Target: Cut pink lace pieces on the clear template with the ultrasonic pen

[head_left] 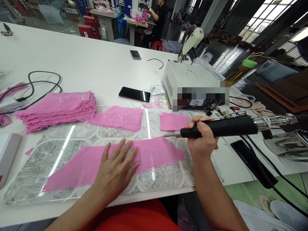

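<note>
My left hand [117, 168] lies flat, fingers spread, on a long pink fabric piece [79, 166] spread over a glass plate [29, 173]. My right hand [201, 136] grips the black handle of a corded cutting tool [231, 126], held level, its metal tip [168, 135] pointing left just above the fabric's upper right edge. A small pink square [173, 121] and a pink lace piece [120, 118] lie behind on the plate. A stack of pink lace pieces [57, 109] sits at the left.
A white control box [190, 83] stands at the back right with a black phone [134, 94] beside it. Black cables [43, 85] loop at the left. A second phone [135, 54] lies farther back. A person works at a distant table [158, 16].
</note>
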A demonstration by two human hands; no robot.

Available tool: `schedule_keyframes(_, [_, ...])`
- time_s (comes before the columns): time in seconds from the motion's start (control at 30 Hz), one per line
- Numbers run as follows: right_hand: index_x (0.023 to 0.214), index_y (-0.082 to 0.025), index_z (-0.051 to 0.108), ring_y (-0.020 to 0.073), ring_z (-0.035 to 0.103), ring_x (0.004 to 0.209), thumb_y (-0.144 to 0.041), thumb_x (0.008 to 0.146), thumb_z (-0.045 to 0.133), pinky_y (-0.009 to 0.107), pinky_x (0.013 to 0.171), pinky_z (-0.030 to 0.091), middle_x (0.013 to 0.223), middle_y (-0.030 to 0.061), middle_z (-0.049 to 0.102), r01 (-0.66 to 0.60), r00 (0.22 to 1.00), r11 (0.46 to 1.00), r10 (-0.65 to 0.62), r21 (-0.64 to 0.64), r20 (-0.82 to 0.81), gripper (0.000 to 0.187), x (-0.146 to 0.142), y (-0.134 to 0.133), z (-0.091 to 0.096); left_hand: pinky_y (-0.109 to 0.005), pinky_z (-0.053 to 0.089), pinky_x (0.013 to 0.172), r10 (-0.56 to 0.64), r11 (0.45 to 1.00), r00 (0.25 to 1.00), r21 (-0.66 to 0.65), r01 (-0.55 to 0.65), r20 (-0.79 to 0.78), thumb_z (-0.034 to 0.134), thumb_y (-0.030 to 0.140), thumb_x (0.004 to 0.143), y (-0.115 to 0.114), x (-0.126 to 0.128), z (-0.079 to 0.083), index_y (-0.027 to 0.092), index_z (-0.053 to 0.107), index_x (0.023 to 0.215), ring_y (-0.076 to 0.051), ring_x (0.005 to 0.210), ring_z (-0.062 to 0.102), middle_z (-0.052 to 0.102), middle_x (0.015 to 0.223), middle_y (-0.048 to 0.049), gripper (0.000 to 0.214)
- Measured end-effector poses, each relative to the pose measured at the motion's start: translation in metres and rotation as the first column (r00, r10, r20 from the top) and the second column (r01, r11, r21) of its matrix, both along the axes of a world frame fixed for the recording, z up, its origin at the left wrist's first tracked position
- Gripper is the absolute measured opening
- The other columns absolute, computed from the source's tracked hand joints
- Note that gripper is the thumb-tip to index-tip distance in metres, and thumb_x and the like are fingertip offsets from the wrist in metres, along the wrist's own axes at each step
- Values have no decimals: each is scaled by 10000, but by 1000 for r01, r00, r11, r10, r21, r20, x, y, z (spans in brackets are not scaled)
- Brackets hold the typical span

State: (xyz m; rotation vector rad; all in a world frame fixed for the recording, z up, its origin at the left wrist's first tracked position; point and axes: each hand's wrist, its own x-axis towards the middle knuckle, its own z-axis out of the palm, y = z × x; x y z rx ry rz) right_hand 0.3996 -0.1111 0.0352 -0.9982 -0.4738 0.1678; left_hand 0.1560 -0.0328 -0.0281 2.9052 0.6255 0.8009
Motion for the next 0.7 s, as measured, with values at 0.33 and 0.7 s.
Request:
schedule_keyframes(0.33, [696,-195,552,87,546,538,-174,663,654,272,553,470,724,-36,565,-35,999,999,35,-3,13,109,-4,4,-4,-588,225,1137,1,1000,1000,-11,-1,-6,462,289,987,0,-1,0,210,591,1263,-348,1312,497,611,1338,-119,315])
schedule_keyframes(0.7, [708,-190,557,80,536,531,-185,650,630,267,557,466,716,-41,568,45,999,998,-44,33,-23,94,4,-8,5,-607,229,1127,-10,999,998,53,13,-60,393,318,1011,4,-2,4,201,602,1244,-351,1291,518,618,1327,-122,334])
